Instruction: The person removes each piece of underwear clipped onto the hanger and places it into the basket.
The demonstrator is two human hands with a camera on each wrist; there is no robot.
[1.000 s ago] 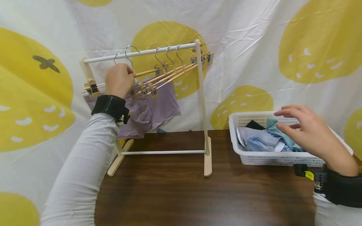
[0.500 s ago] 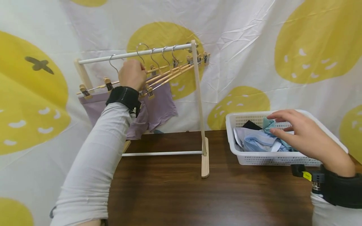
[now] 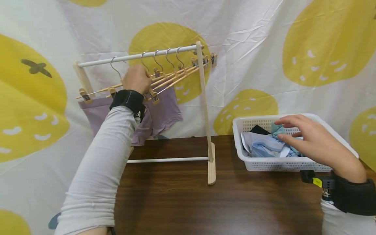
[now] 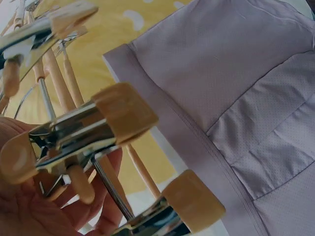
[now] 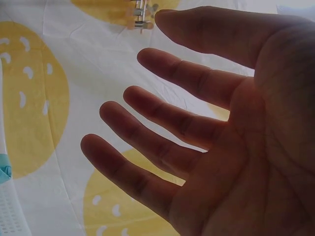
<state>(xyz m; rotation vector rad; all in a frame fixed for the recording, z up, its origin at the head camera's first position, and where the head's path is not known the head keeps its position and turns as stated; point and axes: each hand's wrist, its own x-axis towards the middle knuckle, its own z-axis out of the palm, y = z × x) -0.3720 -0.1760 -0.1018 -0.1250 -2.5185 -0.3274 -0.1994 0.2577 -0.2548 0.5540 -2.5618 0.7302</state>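
In the head view my left hand (image 3: pixel 135 78) is at the clothes rack, gripping a wooden clip hanger whose hook sits on the white rail (image 3: pixel 101 61). In the left wrist view its fingers curl around hanger bars behind a wood-tipped metal clip (image 4: pixel 125 113). Lavender boxer shorts (image 3: pixel 167 104) hang just behind and below this hand, from a hanger further left on the rail. Over a white basket (image 3: pixel 276 165) hovers my right hand (image 3: pixel 314 140), fingers spread and holding nothing. In the right wrist view its palm and separated fingers (image 5: pixel 182 78) show.
Several clip hangers (image 3: pixel 182 76) crowd the rail's right end, near the rack's wooden post (image 3: pixel 204 104). Light blue, teal and black clothes (image 3: pixel 265 145) lie in the basket. Everything stands on a dark wooden table (image 3: pixel 164 199) before a lemon-print cloth (image 3: pixel 235 62).
My left hand has slid a clip hanger right along the rail, beside the other hangers; its hook now sits on the rail. The right hand stays over the basket. The head view shifted slightly.
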